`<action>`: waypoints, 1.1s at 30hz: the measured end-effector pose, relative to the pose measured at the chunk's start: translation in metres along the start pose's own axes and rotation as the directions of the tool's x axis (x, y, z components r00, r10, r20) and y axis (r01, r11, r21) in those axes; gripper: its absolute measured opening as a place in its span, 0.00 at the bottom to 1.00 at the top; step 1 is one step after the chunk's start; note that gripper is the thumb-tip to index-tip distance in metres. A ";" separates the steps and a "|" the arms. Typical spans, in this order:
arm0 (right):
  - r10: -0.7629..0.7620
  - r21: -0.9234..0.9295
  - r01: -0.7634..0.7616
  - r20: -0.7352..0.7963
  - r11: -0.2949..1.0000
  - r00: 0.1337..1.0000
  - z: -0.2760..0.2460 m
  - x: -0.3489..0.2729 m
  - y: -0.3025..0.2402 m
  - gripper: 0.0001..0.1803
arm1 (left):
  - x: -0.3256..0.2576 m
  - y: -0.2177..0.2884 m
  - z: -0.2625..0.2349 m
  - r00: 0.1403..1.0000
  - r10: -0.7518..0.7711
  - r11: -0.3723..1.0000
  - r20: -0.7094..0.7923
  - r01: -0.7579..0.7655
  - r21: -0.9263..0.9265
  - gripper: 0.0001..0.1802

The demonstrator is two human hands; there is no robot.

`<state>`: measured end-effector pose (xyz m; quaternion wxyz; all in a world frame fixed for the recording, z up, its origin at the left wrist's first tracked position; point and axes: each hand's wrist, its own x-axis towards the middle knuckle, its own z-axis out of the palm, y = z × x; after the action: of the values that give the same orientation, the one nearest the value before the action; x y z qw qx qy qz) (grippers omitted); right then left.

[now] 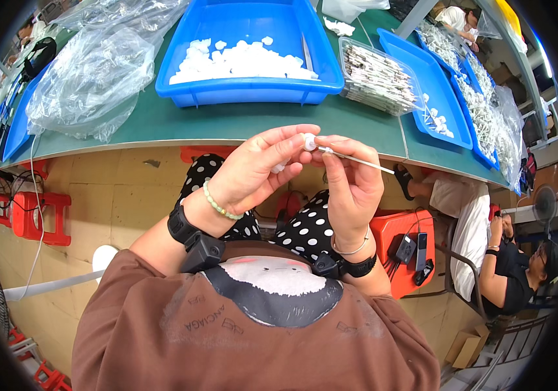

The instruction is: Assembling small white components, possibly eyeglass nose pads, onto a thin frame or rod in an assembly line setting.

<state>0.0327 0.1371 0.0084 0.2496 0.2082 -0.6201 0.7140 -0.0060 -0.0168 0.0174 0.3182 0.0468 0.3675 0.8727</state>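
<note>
My left hand [248,168] pinches a small white plastic cap [309,141] between thumb and fingertips, just past the table's front edge. More white pieces [279,167] show against its curled lower fingers. In my right hand [355,189] is a thin pale rod [363,161] with a metal-looking end, held between thumb and fingers. That end points at the cap and lies close to it; whether they touch is hard to make out. Straight ahead, a blue tray [246,93] holds a heap of similar white pieces. A clear plastic box [416,98] full of such rods stands to its right.
Crumpled clear plastic bags [90,85] cover the table's left. Blue trays [458,130] at the right contain white-headed rods. A red stool [416,225] carrying black devices stands beside my right arm. Another person [513,274] sits at the far right.
</note>
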 end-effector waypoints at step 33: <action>-0.022 -0.373 0.033 0.033 0.927 0.999 0.003 0.012 -0.021 0.08 | 0.002 0.002 -0.001 0.992 0.069 0.994 0.104 -0.077 0.079 0.18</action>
<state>0.0358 0.1374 0.0329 0.2859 0.1758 -0.7450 0.5764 -0.0092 -0.0170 0.0174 0.3020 0.1178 0.3847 0.8642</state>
